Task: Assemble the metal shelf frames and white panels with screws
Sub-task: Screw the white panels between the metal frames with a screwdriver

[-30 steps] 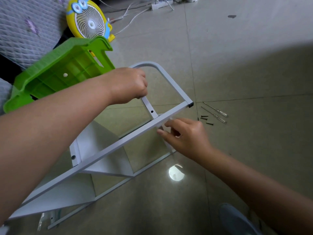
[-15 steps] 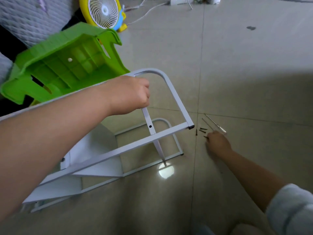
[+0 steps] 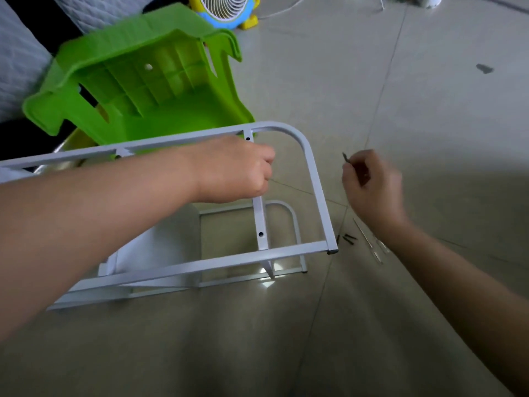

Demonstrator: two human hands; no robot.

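On the tiled floor point(image 3: 400, 81), our left hand point(image 3: 234, 170) grips the frame point(image 3: 315, 179) by its crossbar point(image 3: 261, 219), steadying it above the panel point(image 3: 148, 253). At its three o'clock, our right hand point(image 3: 372, 184) pinches a screw point(image 3: 345, 157), likely for the crossbar's hole point(image 3: 260, 234).

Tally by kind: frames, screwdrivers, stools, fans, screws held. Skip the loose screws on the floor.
frames: 2
screwdrivers: 2
stool: 1
fan: 1
held screw: 1
Total: 7
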